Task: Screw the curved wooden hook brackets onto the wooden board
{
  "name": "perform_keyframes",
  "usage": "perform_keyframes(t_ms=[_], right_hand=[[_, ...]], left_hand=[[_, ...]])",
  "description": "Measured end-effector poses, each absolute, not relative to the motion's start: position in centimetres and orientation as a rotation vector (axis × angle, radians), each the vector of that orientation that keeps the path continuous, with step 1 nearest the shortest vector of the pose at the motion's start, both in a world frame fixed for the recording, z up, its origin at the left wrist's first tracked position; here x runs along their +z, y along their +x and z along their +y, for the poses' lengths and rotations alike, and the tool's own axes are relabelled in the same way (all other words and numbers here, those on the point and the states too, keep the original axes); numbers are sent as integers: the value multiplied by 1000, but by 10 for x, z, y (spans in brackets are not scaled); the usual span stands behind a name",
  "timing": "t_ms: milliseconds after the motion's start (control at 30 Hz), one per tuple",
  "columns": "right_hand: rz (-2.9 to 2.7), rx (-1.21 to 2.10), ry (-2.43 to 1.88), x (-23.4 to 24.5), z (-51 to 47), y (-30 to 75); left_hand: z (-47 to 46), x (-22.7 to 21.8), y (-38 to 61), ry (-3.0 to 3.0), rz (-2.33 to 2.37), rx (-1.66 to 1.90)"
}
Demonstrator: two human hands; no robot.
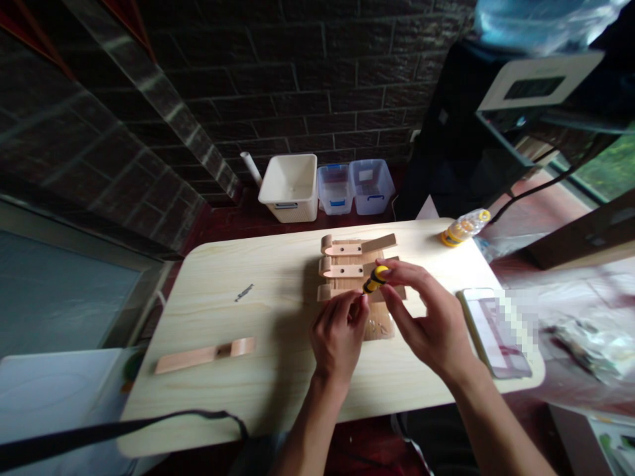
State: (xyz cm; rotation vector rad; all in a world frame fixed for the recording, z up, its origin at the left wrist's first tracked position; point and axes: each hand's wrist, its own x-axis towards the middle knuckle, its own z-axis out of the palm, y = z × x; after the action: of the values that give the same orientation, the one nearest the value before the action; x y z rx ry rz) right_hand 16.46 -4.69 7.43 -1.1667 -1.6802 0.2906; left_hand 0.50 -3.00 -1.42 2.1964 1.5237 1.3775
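Observation:
My right hand (pixel 427 309) grips the yellow-and-black handle of a short screwdriver (pixel 376 279) between thumb and fingers. Close to its tip, my left hand (pixel 341 330) is closed in a pinch; what its fingertips hold is hidden. Both hands are over a wooden board (pixel 353 240) bearing three curved wooden hooks. Two screw holes show in the far hook (pixel 342 249) and in the middle hook (pixel 343 271). The near hook (pixel 325 292) is partly covered by my left hand. Small metal screws (pixel 380 327) lie on the board's near end.
On the table (pixel 208 271), a loose wooden hook (pixel 206 355) and a small dark metal piece (pixel 244 292) lie left. A phone (pixel 491 334) and a clear, yellow-based bottle (pixel 465 228) are right. Plastic bins (pixel 290 208) stand beyond the far edge.

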Motion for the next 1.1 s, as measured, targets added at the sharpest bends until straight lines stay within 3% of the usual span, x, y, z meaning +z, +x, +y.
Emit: perform_keyframes(t_ms=[1100], right_hand=[[-1662, 313, -1160, 72, -47, 166]], left_hand=[[-30, -15, 5, 2159, 1517, 1381]])
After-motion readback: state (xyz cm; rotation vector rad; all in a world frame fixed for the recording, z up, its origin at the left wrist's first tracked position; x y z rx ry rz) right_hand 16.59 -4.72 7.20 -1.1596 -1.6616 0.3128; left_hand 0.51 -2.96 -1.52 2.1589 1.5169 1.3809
